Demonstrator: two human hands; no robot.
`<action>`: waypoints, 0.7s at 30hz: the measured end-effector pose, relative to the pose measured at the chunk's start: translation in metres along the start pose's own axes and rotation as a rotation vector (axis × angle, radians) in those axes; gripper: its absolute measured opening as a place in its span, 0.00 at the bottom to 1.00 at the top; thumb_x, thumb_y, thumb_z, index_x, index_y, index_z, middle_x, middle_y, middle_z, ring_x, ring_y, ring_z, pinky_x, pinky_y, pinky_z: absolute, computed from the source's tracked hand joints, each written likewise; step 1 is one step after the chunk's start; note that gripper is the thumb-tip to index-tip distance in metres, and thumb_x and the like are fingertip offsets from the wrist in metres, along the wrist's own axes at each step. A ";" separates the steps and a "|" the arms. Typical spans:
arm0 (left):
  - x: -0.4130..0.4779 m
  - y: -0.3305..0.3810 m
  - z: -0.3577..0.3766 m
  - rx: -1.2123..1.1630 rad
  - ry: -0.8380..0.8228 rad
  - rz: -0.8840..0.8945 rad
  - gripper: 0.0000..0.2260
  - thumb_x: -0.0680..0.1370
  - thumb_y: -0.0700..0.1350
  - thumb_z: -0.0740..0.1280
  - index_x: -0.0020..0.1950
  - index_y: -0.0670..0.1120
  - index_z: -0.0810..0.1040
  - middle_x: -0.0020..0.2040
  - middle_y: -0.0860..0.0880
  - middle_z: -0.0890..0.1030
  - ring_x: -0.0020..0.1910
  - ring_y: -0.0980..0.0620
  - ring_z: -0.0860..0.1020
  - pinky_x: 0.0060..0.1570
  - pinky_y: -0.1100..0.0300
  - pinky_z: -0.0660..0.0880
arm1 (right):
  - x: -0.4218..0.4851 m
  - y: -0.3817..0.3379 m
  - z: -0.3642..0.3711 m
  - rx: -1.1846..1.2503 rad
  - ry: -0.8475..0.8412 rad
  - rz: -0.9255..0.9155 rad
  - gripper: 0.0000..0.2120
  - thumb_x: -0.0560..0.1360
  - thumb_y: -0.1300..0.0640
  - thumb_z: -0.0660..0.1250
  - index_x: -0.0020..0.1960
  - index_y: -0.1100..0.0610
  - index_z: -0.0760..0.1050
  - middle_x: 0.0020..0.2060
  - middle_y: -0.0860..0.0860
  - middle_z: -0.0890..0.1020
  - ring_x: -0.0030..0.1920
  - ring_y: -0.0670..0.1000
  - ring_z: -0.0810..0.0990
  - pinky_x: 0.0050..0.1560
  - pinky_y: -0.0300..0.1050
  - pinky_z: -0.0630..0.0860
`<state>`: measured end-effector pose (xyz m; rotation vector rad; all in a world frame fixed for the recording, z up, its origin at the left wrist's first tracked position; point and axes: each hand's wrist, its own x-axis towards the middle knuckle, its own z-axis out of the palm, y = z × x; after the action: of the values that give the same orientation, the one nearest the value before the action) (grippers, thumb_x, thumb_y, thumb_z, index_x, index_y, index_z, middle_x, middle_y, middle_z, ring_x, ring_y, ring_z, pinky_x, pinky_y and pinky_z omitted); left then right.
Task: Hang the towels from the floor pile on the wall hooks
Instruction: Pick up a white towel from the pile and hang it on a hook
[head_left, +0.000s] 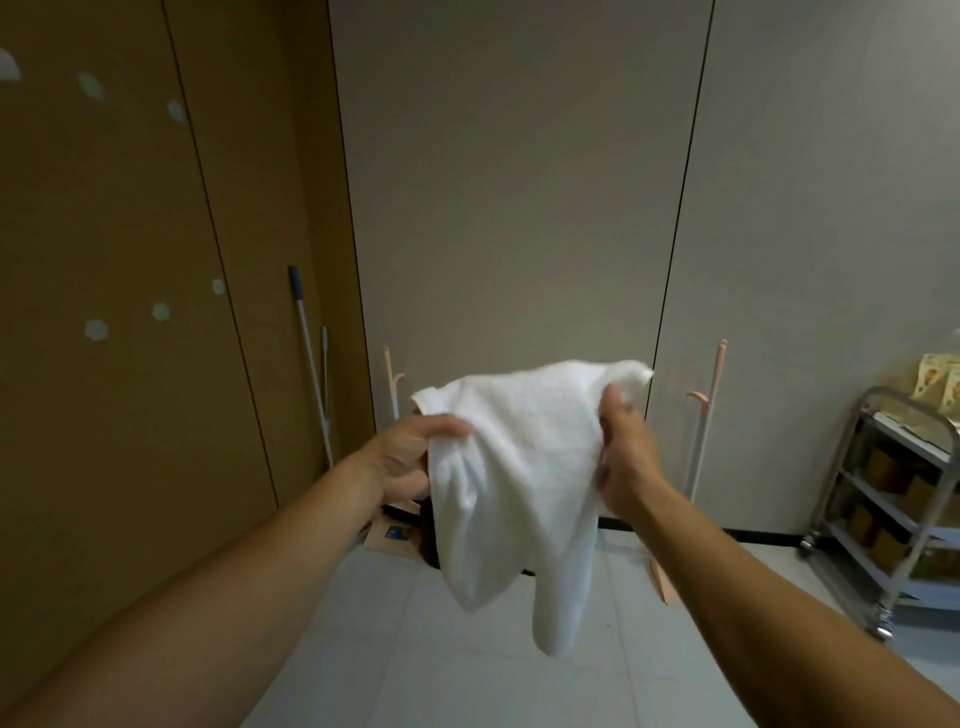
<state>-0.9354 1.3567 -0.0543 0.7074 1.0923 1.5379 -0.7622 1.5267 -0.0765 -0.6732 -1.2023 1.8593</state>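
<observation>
You are mid-carry with one white towel (519, 467), spread between your two hands in front of the pale wall panels (519, 182). Your left hand (400, 462) grips the towel's left edge, fingers curled over a bunched fold. Your right hand (621, 457) pinches the upper right corner, thumb up against the cloth. The hands are held apart, with the towel stretched loosely across the gap, and its lower part hangs in two limp folds over the white tiled floor (467, 675).

You look to be opening the towel out and bringing it to a hook. Two pink hooked posts stand against the wall: the left post (388, 374) just behind the towel's left corner, and the right post (712, 415) beside your right hand, its hook (696, 397) pointing towards the towel. Both hooks look bare.

Next, you need to lift a gathered edge or corner above a hook tip and drop it over so the cloth catches. Bunch enough fabric there, or the towel may slide off the short prong.

The floor pile is mostly hidden behind the towel; only a dark shape (428, 540) shows at its lower left. Mop handles (311, 364) lean at the left, and a metal trolley (893, 499) stands at the right.
</observation>
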 end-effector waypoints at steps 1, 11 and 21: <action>0.001 -0.005 0.000 0.064 0.019 -0.031 0.21 0.73 0.32 0.65 0.67 0.37 0.73 0.59 0.35 0.78 0.57 0.36 0.78 0.57 0.43 0.76 | -0.005 0.017 0.000 -0.082 -0.041 0.132 0.26 0.73 0.38 0.67 0.63 0.55 0.75 0.56 0.57 0.82 0.57 0.58 0.80 0.63 0.60 0.74; -0.011 0.001 -0.047 0.442 0.242 -0.242 0.15 0.79 0.40 0.63 0.65 0.36 0.73 0.57 0.35 0.80 0.54 0.37 0.80 0.52 0.44 0.77 | 0.005 0.022 -0.017 -0.284 -0.011 0.231 0.22 0.77 0.43 0.66 0.61 0.59 0.73 0.51 0.56 0.82 0.51 0.59 0.82 0.51 0.57 0.79; -0.007 0.002 -0.067 0.147 0.161 -0.165 0.25 0.73 0.47 0.72 0.68 0.42 0.73 0.64 0.38 0.77 0.62 0.39 0.76 0.62 0.43 0.72 | 0.003 0.006 -0.025 -0.405 -0.193 0.250 0.24 0.73 0.42 0.70 0.58 0.60 0.79 0.49 0.56 0.85 0.49 0.57 0.85 0.47 0.49 0.79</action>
<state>-0.9928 1.3315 -0.0788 0.5833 1.3609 1.4023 -0.7467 1.5403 -0.0921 -0.9139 -1.7143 1.9338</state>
